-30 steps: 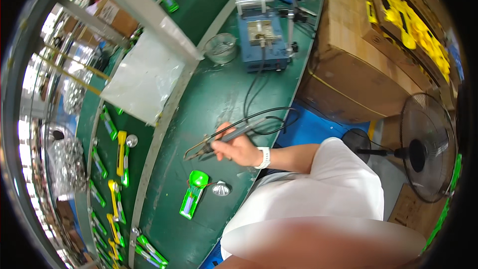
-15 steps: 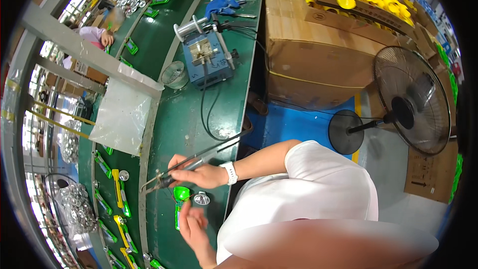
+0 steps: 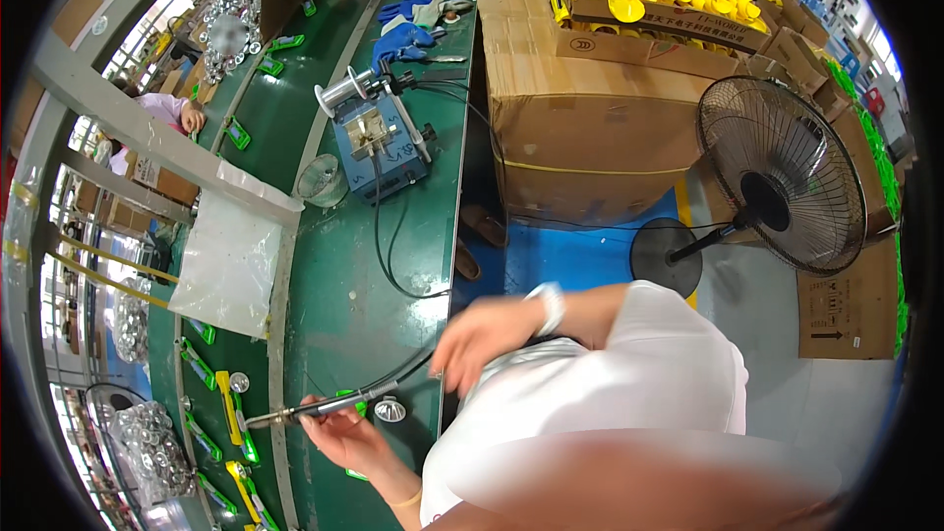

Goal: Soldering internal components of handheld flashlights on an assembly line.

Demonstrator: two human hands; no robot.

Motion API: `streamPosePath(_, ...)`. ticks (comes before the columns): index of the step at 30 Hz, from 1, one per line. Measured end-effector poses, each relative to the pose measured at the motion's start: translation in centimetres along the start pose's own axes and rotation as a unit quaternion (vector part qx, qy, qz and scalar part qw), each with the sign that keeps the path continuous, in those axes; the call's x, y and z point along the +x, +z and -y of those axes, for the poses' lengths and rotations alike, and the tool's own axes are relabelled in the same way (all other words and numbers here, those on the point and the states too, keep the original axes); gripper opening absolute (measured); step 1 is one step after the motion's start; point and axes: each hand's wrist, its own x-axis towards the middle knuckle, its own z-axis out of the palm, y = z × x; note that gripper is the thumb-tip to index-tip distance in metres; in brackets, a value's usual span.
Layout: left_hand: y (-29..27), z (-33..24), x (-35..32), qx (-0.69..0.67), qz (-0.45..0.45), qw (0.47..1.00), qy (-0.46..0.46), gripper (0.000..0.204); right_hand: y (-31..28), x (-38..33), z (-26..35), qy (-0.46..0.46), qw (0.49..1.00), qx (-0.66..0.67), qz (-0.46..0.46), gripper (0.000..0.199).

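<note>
My left hand (image 3: 344,441) is closed round the soldering iron (image 3: 349,401), whose metal tip points left over the bench edge strip. A black cable trails from the iron's rear toward my right hand (image 3: 482,342). That hand, with a white watch (image 3: 548,308) on its wrist, hovers by the cable, slightly blurred, fingers loosely bent and apart. Below the iron lies a green plastic lamp part (image 3: 356,475), mostly hidden by the left hand and iron. Beside it on the green bench sits a small silver reflector cup (image 3: 390,410).
Farther along the bench are a blue spool-fed soldering unit (image 3: 383,143), a clear bowl (image 3: 322,181) and blue gloves (image 3: 403,43). Left of the strip stand green and yellow lamp parts (image 3: 230,408). Cartons (image 3: 590,118) and a fan (image 3: 782,177) are to the right. A co-worker's hand (image 3: 192,118) shows far left.
The soldering iron has passed from my right hand to my left. My right hand has drawn back to the right, and my left hand has moved up and left from the green part.
</note>
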Motion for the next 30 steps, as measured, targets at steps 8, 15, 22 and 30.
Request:
streamPosePath(8, -1.5, 2.3, 0.7, -0.023, 0.018, 0.999, -0.031, 0.039, -18.0, -17.3, 10.9, -0.427, 0.599, -0.114, -0.668, 0.018)
streamPosePath(15, -0.9, 2.3, -0.3, 0.042, -0.047, 0.997, -0.048, 0.042, -24.9, -20.2, 20.2, -0.409, 0.639, -0.104, -0.643, 0.029)
streamPosePath(22, -1.5, 2.0, -0.9, 0.042, -0.040, 0.996, -0.061, 0.039, -22.9, -21.1, 18.5, -0.442, 0.488, -0.076, -0.749, 0.031)
streamPosePath(30, -1.7, 2.1, -0.4, -0.014, -0.029, 0.998, -0.059, 0.031, -25.2, -26.6, 20.6, -0.411, 0.359, 0.174, -0.820, 0.086)
